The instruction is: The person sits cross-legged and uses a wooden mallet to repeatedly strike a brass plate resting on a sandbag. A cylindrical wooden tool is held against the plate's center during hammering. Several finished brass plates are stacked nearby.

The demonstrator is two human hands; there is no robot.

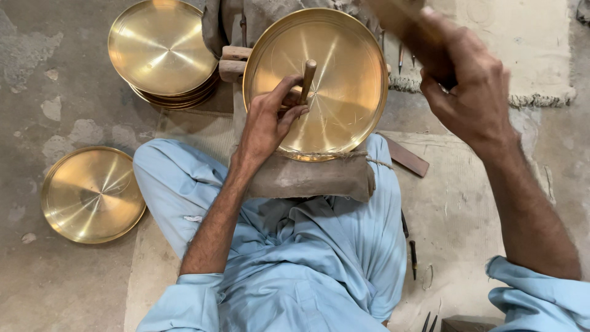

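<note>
At frame centre the left hand (268,120) pinched a punch (307,80) upright on the brass plate (332,74), propped on a padded block (307,178); the right hand (470,86) gripped a blurred mallet (399,18), raised upper right.

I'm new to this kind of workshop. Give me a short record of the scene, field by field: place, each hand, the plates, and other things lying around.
Place: person sitting cross-legged on a mat on a concrete floor
Left hand: holds a wooden-handled punch upright on the brass plate
Right hand: raised and blurred, gripping a dark handle; its head is out of view
Plate support: cloth-wrapped block on the lap
Other plates: stack of brass plates at upper left; single brass plate on the floor
Loose tools: small metal tools on the mat
</note>
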